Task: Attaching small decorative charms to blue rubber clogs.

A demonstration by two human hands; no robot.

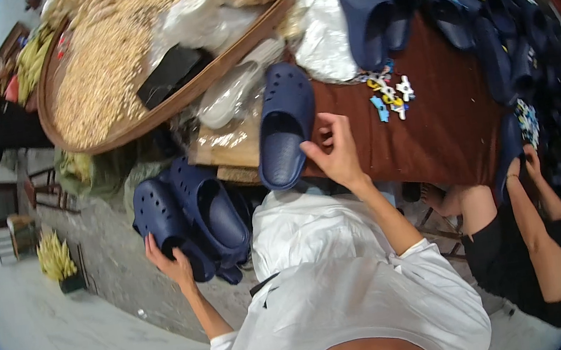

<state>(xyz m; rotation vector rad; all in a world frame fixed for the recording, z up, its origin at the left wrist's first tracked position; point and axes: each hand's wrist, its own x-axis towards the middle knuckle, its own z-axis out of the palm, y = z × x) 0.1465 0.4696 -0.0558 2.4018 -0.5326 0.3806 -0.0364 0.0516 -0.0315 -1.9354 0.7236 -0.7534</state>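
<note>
At the left, my left hand [170, 260] grips the side of a navy clog [159, 208], its thumb by the foot opening. Another navy clog [217, 208] lies right against that one, and part of a further one shows beneath. My right hand [337, 150] has its fingers apart, the thumb tip at the edge of a single navy clog [280, 132]. That clog rests toe away from me at the table's near edge, above my lap. Small colourful shoe charms [391, 97] lie in a loose pile on the brown cloth [444, 125], beyond my right hand.
A large round woven tray [167, 119] of pale grains or seeds stands at the far left, a black object [175, 74] in it. Navy clogs [365, 11] with a clear plastic bag crowd the back and right. A co-worker's hands [523, 164] hold a clog at the right.
</note>
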